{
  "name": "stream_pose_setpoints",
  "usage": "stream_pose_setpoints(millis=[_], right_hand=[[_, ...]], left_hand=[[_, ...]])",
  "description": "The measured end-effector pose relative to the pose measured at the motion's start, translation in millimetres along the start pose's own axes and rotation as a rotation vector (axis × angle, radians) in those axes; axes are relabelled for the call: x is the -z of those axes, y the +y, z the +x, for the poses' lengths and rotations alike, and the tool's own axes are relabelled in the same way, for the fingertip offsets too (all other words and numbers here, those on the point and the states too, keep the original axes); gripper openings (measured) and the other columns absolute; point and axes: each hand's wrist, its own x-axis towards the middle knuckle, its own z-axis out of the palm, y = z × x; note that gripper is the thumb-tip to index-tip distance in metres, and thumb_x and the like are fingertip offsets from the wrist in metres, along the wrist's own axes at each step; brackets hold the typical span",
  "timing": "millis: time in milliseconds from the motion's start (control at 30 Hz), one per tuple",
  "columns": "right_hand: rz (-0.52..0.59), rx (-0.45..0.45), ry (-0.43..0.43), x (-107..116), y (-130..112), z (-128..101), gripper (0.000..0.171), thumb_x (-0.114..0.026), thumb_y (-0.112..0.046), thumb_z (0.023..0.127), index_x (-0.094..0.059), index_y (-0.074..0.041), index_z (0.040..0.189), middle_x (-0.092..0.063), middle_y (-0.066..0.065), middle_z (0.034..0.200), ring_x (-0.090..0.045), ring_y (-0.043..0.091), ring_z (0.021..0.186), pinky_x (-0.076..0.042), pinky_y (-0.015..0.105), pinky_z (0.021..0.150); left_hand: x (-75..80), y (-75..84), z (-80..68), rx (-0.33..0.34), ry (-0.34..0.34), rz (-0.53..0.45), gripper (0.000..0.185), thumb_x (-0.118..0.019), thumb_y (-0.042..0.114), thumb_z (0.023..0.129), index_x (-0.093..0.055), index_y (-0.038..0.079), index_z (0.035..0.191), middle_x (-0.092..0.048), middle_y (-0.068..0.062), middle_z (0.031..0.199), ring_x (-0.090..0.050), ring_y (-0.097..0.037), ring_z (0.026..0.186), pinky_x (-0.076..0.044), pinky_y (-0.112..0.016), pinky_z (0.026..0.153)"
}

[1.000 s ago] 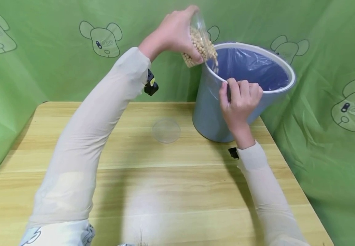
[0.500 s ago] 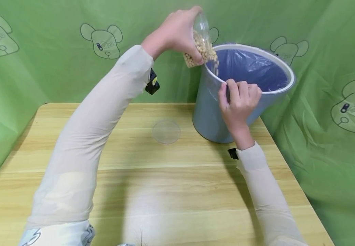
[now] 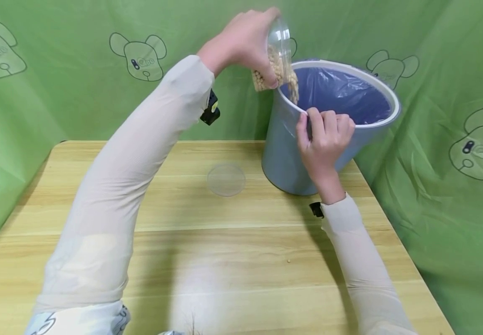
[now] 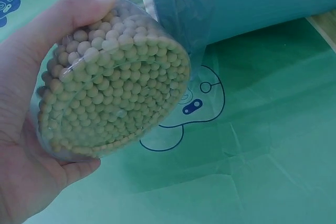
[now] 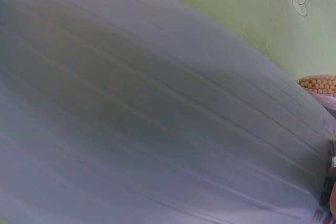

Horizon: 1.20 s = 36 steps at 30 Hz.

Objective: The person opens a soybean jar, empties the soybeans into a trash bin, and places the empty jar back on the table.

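Note:
My left hand (image 3: pixel 245 43) grips a clear plastic jar (image 3: pixel 281 41), tipped with its mouth over the left rim of a grey-blue bin (image 3: pixel 285 153). Small beige balls (image 3: pixel 294 90) stream out of it into the bin. In the left wrist view the jar's base shows, packed with balls (image 4: pixel 113 93) and with fingers and thumb around the side. My right hand (image 3: pixel 328 139) holds the near side of the bin's white rim, fingers curled over it. The bin's ribbed wall (image 5: pixel 157 98) fills most of the right wrist view, where the right hand is nearly out of frame.
A clear round lid (image 3: pixel 226 179) lies on the wooden table (image 3: pixel 224 251) left of the bin. One small ball (image 3: pixel 288 261) rests nearer the front. A thin plastic bag (image 3: pixel 341 88) lines the bin. Green cloth (image 3: pixel 78 93) hangs behind and at both sides.
My left hand has shifted slightly right and tipped the jar further, and the stream of balls looks thicker. A loose ball has rolled toward the front left. The right hand keeps its hold.

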Motion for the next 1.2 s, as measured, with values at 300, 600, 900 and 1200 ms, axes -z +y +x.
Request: stream_pose_setpoints(millis=[300, 600, 900, 1200], right_hand=[[0.001, 0.014, -0.009, -0.8, 2.2, 1.5, 0.023, -0.064, -0.023, 0.097, -0.071, -0.002, 0.088, -0.059, 0.019, 0.077, -0.046, 0.040, 0.076, -0.038, 0.053, 0.077], [0.007, 0.023, -0.017, -0.6, 4.0, -0.4, 0.023, -0.065, -0.023, 0.096, -0.072, -0.002, 0.090, -0.059, 0.019, 0.077, -0.046, 0.041, 0.075, -0.038, 0.055, 0.075], [-0.002, 0.026, -0.027, 0.7, 5.3, 1.5, 0.023, -0.064, -0.023, 0.097, -0.072, -0.002, 0.092, -0.060, 0.019, 0.079, -0.047, 0.041, 0.076, -0.039, 0.055, 0.077], [0.003, 0.024, -0.037, 0.3, 5.4, 2.2, 0.023, -0.065, -0.023, 0.097, -0.072, -0.002, 0.092, -0.060, 0.019, 0.079, -0.047, 0.041, 0.077, -0.039, 0.055, 0.077]], left_hand=[[3.6, 5.2, 0.6, -0.017, -0.018, 0.048, 0.130, -0.089, 0.055, 0.063, -0.015, 0.019, 0.163, -0.048, 0.000, 0.155, -0.052, -0.016, 0.132, -0.049, -0.029, 0.111], [3.0, 8.3, 5.9, -0.040, -0.024, 0.085, 0.133, -0.089, 0.058, 0.062, -0.013, 0.016, 0.163, -0.043, -0.001, 0.159, -0.048, -0.019, 0.140, -0.043, -0.034, 0.118], [5.3, 15.3, 6.2, -0.065, -0.032, 0.126, 0.131, -0.088, 0.056, 0.064, -0.013, 0.014, 0.163, -0.041, -0.003, 0.160, -0.045, -0.021, 0.142, -0.041, -0.037, 0.120], [4.7, 18.6, 10.2, -0.092, -0.034, 0.175, 0.133, -0.087, 0.052, 0.065, -0.007, 0.012, 0.164, -0.037, -0.007, 0.162, -0.042, -0.025, 0.144, -0.040, -0.041, 0.121]])
